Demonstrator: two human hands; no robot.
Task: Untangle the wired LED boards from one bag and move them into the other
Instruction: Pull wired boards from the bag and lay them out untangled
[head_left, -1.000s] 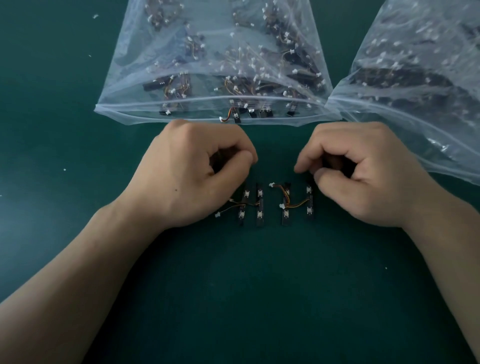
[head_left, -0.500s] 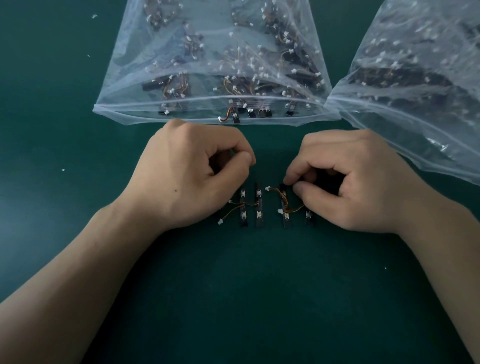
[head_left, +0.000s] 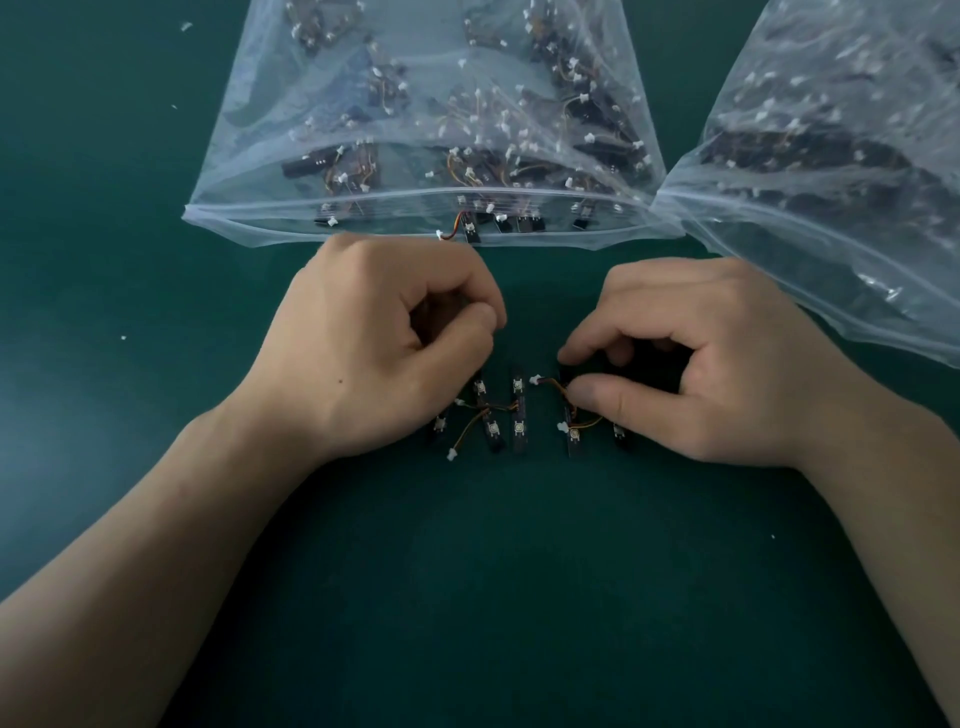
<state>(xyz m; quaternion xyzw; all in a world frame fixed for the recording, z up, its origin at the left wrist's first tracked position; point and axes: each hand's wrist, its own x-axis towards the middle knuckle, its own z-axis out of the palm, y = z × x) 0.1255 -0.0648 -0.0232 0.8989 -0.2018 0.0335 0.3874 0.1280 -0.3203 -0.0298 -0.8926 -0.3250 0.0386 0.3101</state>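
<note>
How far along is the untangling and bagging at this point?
Done: a few LED boards lie side by side on the green table, outside both bags. In hand: the right hand pinches one board; the left hand is curled beside the row, hold unclear. Left: the row needs bagging, and the centre bag and right bag both hold many wired boards.
</note>
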